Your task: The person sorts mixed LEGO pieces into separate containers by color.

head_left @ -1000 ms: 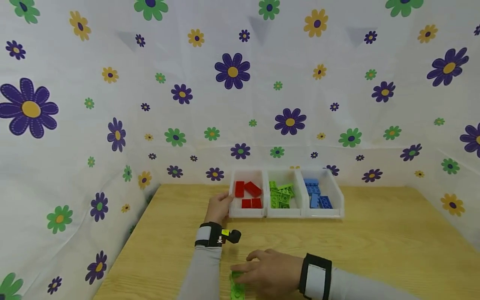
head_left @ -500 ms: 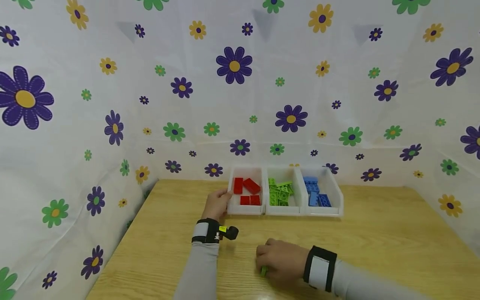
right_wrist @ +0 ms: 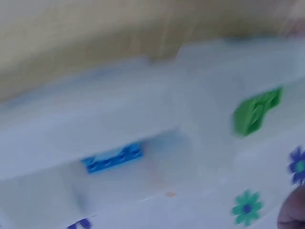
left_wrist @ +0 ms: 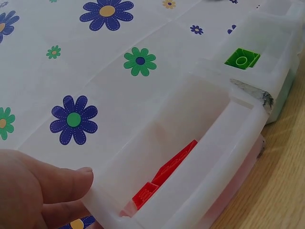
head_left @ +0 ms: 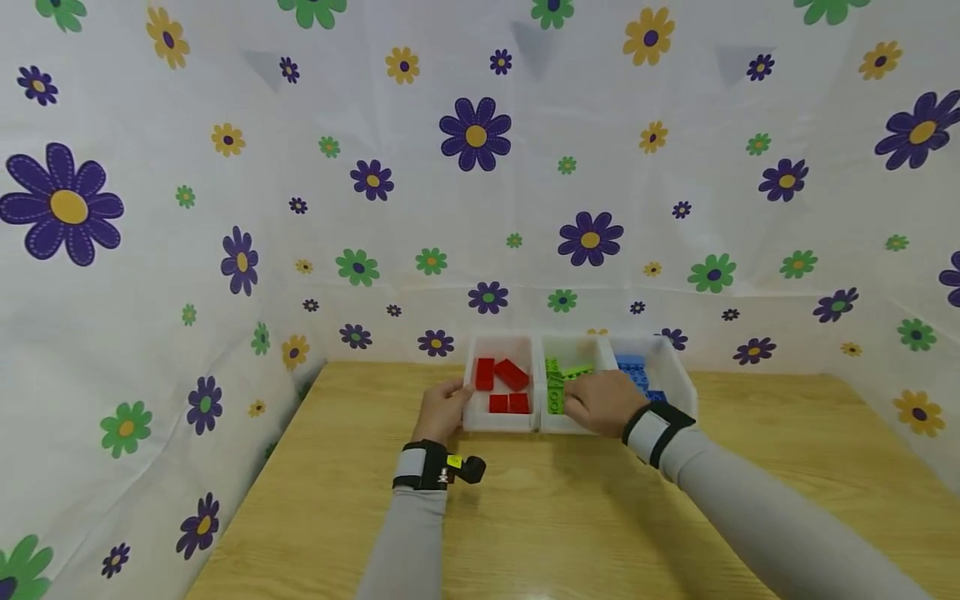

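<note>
In the head view, my left hand (head_left: 441, 410) holds the left edge of the white bin (head_left: 498, 422) with red bricks (head_left: 512, 375). The left wrist view shows its thumb (left_wrist: 71, 183) at the bin's corner. My right hand (head_left: 603, 402) reaches over the front of the middle bin (head_left: 558, 425), fingers bent down among the green bricks (head_left: 555, 392). Its fingertips are hidden in the head view, and I cannot tell whether they hold a brick. The right wrist view is blurred and catches only a fingertip (right_wrist: 293, 212) at the right edge.
The right-hand bin (head_left: 678, 383), partly behind my right wrist, contains blue bricks (head_left: 632, 367). All three bins stand side by side toward the back of the wooden table (head_left: 517, 517). A white flowered cloth (head_left: 420, 208) hangs behind and at the sides.
My right hand gathered green bricks from the near table, then moved forward and right to the middle bin. The left hand has stayed at the red bricks' bin.
</note>
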